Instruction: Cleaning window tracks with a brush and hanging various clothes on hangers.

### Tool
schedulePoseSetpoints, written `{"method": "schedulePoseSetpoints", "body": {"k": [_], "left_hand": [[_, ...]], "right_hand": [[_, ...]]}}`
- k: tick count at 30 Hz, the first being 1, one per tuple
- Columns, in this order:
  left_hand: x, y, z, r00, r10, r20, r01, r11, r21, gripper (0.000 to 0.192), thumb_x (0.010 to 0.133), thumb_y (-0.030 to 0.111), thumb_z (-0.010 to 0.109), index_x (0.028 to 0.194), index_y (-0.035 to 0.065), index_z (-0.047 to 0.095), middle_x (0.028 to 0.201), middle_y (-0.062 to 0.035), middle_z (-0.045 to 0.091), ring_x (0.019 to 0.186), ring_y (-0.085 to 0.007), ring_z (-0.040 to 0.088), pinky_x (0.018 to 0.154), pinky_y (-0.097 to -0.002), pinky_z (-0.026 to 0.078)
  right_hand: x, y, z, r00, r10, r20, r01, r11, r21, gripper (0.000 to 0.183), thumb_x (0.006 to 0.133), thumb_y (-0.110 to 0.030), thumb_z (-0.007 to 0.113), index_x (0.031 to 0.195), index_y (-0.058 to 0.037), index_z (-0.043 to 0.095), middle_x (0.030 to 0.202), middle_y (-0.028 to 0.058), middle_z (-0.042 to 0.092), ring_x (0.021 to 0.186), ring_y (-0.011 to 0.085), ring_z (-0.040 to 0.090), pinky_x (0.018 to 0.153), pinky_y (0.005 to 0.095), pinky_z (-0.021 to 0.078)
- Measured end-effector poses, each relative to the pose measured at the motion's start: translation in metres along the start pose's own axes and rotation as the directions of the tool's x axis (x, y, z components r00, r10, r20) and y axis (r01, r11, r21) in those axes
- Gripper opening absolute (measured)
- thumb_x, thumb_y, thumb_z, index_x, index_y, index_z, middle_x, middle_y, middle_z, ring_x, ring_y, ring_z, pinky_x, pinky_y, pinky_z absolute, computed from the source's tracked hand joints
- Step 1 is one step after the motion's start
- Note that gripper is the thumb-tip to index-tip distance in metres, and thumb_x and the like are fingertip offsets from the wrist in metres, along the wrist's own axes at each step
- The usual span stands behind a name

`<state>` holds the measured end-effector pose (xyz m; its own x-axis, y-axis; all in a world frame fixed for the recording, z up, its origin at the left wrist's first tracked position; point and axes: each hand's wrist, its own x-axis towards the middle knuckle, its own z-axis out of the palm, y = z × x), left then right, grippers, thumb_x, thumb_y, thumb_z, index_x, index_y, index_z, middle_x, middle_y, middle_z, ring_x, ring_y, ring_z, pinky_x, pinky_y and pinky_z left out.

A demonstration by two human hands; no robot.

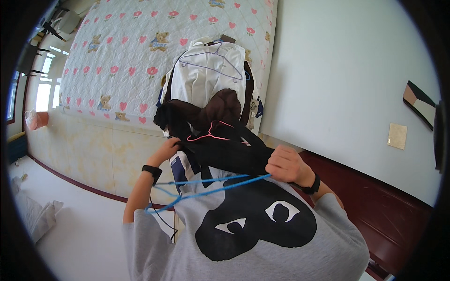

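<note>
My left hand (167, 151) pinches one edge of a black garment (228, 156), which is stretched across in front of me. At the other side, my right hand (286, 163) is closed in a fist around the end of a blue clothes hanger (211, 189) and the garment's edge. The hanger extends leftward below the cloth, over my grey T-shirt. A pink clothes hanger (210, 135) shows against the black fabric between my hands. Just beyond, dark sheer brown fabric (222, 108) is bunched up.
White clothing (197, 82) lies stacked on a bed with a bear-and-heart quilted cover (133, 56), a purple hanger (211, 65) on top. To the right stand a pale flat panel (337, 70) and a dark red panel (365, 189). A pink bin (38, 120) sits on the floor at left.
</note>
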<state>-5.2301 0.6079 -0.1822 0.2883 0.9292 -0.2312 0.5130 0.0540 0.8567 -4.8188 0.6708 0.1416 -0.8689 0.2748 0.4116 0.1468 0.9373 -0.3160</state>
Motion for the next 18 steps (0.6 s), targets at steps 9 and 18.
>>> {"method": "schedulePoseSetpoints", "body": {"k": [9,18], "left_hand": [[-0.018,0.092,-0.042,0.953,-0.264,0.147,0.286,0.946,-0.152,0.035,0.088,0.022,0.061,0.116,0.0008,0.061,0.090,-0.0064,0.066,0.082,-0.0173,0.061,0.073,-0.0298,0.049],[0.023,0.085,-0.032,0.815,-0.253,0.521,0.413,0.885,-0.216,0.090,0.082,0.031,0.074,0.152,0.0144,0.020,0.134,-0.0109,0.050,0.113,-0.0252,0.054,0.095,-0.0369,0.043]], "right_hand": [[-0.043,0.017,-0.015,0.977,0.172,-0.126,-0.191,0.970,-0.154,0.019,0.062,-0.003,0.066,0.077,-0.0044,0.055,0.074,0.0071,0.051,0.066,0.0241,0.053,0.059,0.0345,0.0444],[-0.048,-0.030,-0.028,0.980,0.104,-0.170,-0.143,0.960,-0.239,0.017,0.060,0.000,0.065,0.071,-0.0029,0.053,0.070,0.0068,0.048,0.062,0.0223,0.052,0.057,0.0327,0.0446]]}}
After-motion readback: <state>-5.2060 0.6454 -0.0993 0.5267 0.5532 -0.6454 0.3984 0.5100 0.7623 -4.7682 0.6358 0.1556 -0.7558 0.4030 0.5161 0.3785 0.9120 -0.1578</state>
